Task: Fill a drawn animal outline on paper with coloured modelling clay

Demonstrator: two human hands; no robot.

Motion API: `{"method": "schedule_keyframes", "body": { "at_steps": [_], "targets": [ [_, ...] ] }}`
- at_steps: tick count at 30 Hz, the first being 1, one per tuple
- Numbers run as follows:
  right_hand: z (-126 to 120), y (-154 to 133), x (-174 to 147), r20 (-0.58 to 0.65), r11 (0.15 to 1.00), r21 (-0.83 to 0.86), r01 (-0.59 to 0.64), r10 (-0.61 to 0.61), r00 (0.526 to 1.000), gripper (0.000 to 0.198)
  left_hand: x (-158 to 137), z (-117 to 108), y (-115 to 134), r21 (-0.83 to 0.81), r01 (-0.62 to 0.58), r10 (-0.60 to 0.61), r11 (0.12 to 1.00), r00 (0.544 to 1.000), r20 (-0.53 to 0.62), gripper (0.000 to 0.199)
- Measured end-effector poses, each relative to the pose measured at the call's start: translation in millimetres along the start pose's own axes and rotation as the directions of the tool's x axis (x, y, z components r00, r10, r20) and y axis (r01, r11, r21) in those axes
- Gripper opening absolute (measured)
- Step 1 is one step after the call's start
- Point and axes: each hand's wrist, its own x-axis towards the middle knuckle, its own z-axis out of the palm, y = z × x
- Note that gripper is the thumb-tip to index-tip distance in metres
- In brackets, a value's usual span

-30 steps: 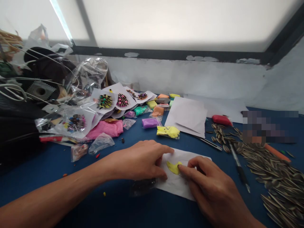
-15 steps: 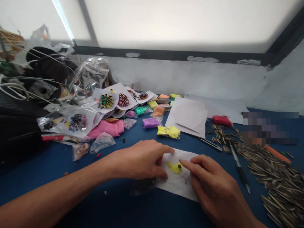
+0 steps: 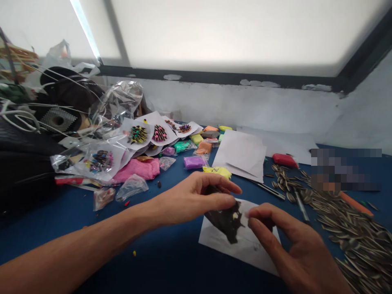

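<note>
My left hand (image 3: 196,200) grips a packet of black clay (image 3: 228,226) between thumb and fingers. The packet looks dark and torn, with a small pale spot on it, and is held over a white sheet of paper (image 3: 214,237). Close to the packet's right side is my right hand (image 3: 290,241), its thumb and index fingertips pinched together. Whatever might be between those fingertips is too small to make out. The packet and hands cover the part of the sheet where the yellow shape lay.
Sunflower seeds (image 3: 352,228) are heaped at the right, with a pen (image 3: 302,208) among them. Blank paper sheets (image 3: 241,151) and a purple clay packet (image 3: 195,162) lie behind my hands. Papers bearing coloured seeds (image 3: 137,134), pink clay (image 3: 141,168) and plastic bags crowd the left.
My left hand has left the paper and picked up the black packet, bringing it over the sheet. My right hand has drawn back from the yellow shape, from pointing to a pinch.
</note>
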Motion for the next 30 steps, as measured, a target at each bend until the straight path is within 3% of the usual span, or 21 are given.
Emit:
{"method": "schedule_keyframes", "body": {
  "at_steps": [6, 17, 21, 30],
  "targets": [
    [-3, -5, 0, 0.151, 0.953, 0.244, -0.18, 0.146, 0.978, 0.023, 2, 3, -8, -0.146, 0.035, -0.029, 0.989, 0.999, 0.045, 0.028],
    [-3, -1, 2, 0.196, 0.918, 0.309, -0.247, 0.192, 0.961, 0.026, 3, 3, -13, -0.068, 0.066, -0.063, 0.996, 0.997, 0.036, 0.016],
    [-2, 4, 2, 0.257, 0.891, 0.316, -0.325, 0.249, 0.934, 0.031, 3, 5, -15, -0.157, 0.089, -0.075, 0.984, 0.993, 0.088, 0.013],
    [-3, 2, 5, 0.242, 0.857, 0.333, -0.393, 0.325, 0.914, 0.038, 4, 4, -16, -0.111, 0.086, -0.08, 0.99, 0.995, 0.061, 0.024]
  ]
}}
